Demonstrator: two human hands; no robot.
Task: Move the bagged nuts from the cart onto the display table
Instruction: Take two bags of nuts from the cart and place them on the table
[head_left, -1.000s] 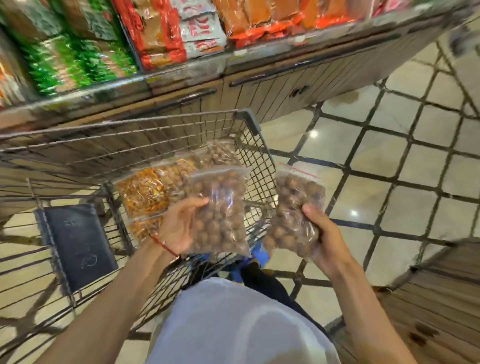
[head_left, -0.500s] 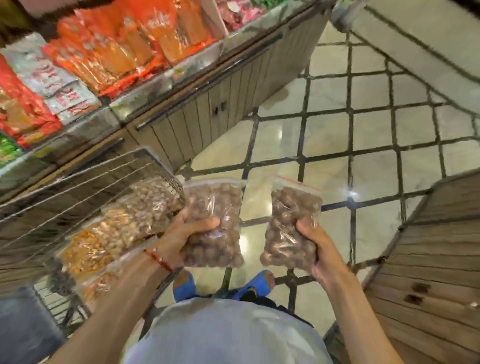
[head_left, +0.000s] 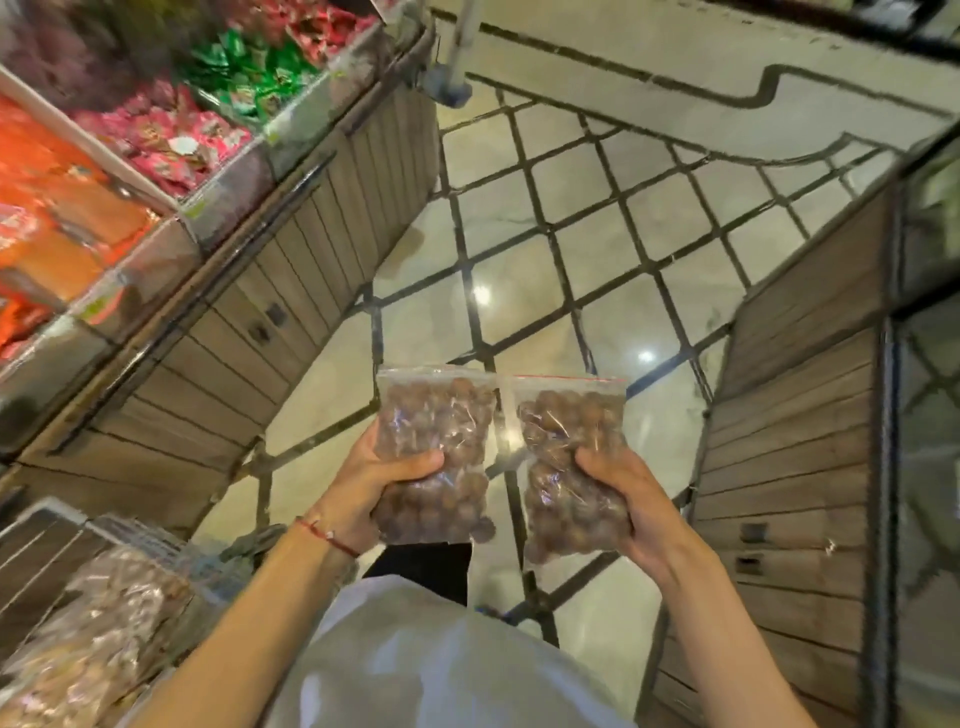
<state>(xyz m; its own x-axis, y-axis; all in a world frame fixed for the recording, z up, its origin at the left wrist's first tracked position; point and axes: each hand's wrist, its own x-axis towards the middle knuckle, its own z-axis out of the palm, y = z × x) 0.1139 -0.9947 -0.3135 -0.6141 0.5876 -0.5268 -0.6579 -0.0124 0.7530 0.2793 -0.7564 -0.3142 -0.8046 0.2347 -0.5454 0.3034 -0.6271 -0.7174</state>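
Single view: wide-angle camera on my head, facing forward and steeply down. My shirt (head_left: 441, 670) fills the near bottom edge, very close. My left hand (head_left: 358, 488) and right hand (head_left: 639, 499) sit near the lens, just below centre — gripping the left bag of nuts (head_left: 436, 447) and right bag of nuts (head_left: 566, 457). Tiled floor (head_left: 597, 249) spans middle to far. Snack shelf (head_left: 156, 156) along the left, wooden counter (head_left: 800, 415) on the right, cart (head_left: 52, 514) near left, blurred. Straight edges bow toward the borders.
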